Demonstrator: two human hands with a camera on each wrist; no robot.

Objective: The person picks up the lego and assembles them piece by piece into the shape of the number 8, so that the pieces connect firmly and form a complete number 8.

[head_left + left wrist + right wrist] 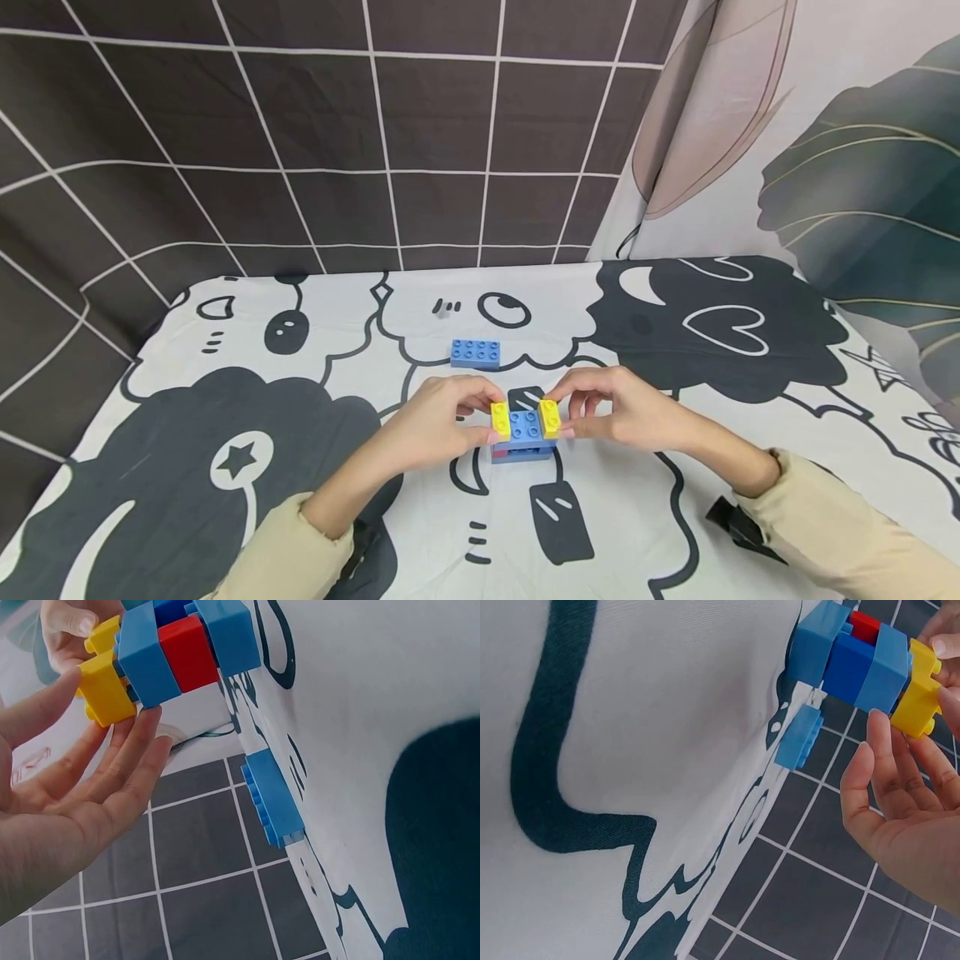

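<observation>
A small stack of toy building bricks stands on the cloth in the head view, its top a light blue brick point(525, 427). Two yellow bricks sit on that top, a left yellow brick point(500, 422) and a right yellow brick point(550, 419). My left hand point(442, 421) pinches the left one between thumb and fingers. The right yellow brick is pinched by my right hand point(622, 408). Lower in the stack, a red brick point(189, 652) shows in the left wrist view and a dark blue brick point(849, 667) in the right wrist view, both above a light blue base point(231, 634).
Behind the stack, a loose blue brick point(476, 354) lies studs up on the cloth. The black and white patterned cloth point(337, 533) covers the surface. A dark gridded sheet point(315, 108) hangs at the back, with a leaf-printed curtain point(847, 183) at the right.
</observation>
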